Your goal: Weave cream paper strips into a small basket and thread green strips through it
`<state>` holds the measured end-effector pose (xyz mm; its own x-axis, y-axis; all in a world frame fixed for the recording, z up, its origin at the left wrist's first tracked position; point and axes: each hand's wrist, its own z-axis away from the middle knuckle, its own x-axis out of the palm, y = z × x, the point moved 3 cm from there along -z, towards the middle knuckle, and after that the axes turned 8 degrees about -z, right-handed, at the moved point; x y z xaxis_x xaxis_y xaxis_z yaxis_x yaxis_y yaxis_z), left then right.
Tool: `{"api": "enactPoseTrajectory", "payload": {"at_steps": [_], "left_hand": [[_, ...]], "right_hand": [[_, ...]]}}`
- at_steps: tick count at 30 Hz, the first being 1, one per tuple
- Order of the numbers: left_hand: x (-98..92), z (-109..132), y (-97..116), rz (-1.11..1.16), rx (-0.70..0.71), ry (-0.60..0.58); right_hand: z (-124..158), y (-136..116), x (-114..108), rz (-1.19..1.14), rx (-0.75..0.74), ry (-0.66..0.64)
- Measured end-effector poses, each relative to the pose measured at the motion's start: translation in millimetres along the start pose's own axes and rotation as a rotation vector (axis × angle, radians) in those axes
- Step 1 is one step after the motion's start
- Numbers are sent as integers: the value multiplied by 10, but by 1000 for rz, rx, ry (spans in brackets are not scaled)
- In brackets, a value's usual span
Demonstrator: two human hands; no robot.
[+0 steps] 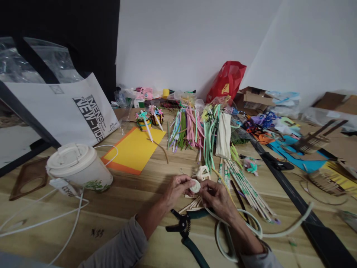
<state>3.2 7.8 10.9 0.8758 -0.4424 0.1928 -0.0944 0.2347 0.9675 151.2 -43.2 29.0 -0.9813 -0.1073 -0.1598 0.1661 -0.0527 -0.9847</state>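
Between the fingertips of both hands is a small, pale coil (pixel 195 186), a strip rolled into a flat disc. My left hand (pixel 180 187) pinches its left side; my right hand (pixel 216 195) has its fingers closed at the right edge. A long pale strip (pixel 251 216) loops beneath my right wrist and trails off to the right; whether it joins the coil is hidden by the hand. Just beyond the fingers sits a small cream openwork piece (pixel 203 172). Short wooden sticks (pixel 192 204) lie under the hands, and black-and-green pruning shears (pixel 184 225) rest nearer me.
Bundles of coloured strips (pixel 189 128) and green-printed paper-wrapped sticks (pixel 248 190) lie ahead. To the left are yellow sheets (pixel 136 149), a white lidded bucket (pixel 80 167), a white cable (pixel 79 212) and a large bag (pixel 61 108). A black strap-like bar (pixel 290 190) crosses the right side.
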Motion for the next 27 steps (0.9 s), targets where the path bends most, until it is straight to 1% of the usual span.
{"api": "enactPoseTrajectory", "payload": {"at_steps": [4, 8, 14, 17, 20, 22, 25, 27], "left_hand": [[-9, -5, -7, 6, 6, 43], [12, 10, -19, 39, 0, 89], [84, 33, -74, 74, -18, 136], [94, 30, -95, 92, -30, 107], [72, 15, -89, 46, -33, 50], [48, 6, -71, -24, -22, -5], [17, 12, -33, -161, 16, -87], [9, 32, 0, -320, 67, -118]], "right_hand": [[-7, 24, 15, -71, 23, -14], [-14, 39, 16, -86, 17, -41], [-23, 107, 16, -94, 24, 27], [-28, 147, 9, -47, 2, 48], [-30, 143, -30, 75, -42, 64], [-26, 102, -61, 180, -95, 68], [-9, 24, -82, 360, -184, 31], [4, -9, -73, 478, -236, -4]]}}
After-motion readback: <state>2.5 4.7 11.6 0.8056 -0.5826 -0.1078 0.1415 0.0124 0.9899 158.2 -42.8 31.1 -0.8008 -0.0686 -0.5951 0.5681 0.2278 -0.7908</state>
